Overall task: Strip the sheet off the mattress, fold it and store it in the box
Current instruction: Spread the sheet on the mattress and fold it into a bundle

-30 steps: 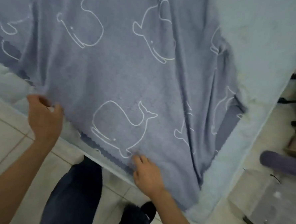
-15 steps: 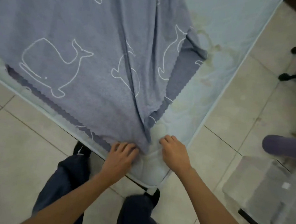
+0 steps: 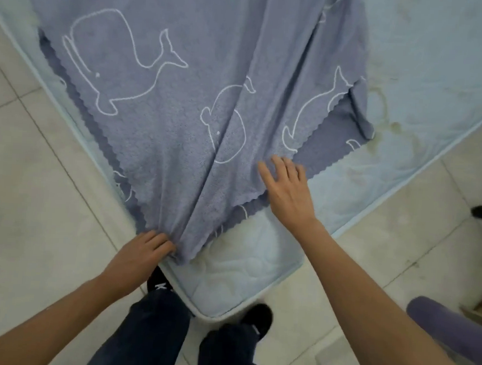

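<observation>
At the mattress [image 3: 245,278] corner, a person's left hand [image 3: 138,256] grips the bunched tip of the whale-print sheet [image 3: 182,99], while the right hand [image 3: 286,189] rests flat, fingers spread, on its scalloped edge.

We see the sheet [image 3: 186,128], grey-blue with white whale outlines and a zigzag edge, lying wrinkled in two layers on the mattress [image 3: 439,62]. Its near end is gathered into folds close to the mattress corner. The mattress is pale blue and quilted, with yellowish stains on its bare right part.
</observation>
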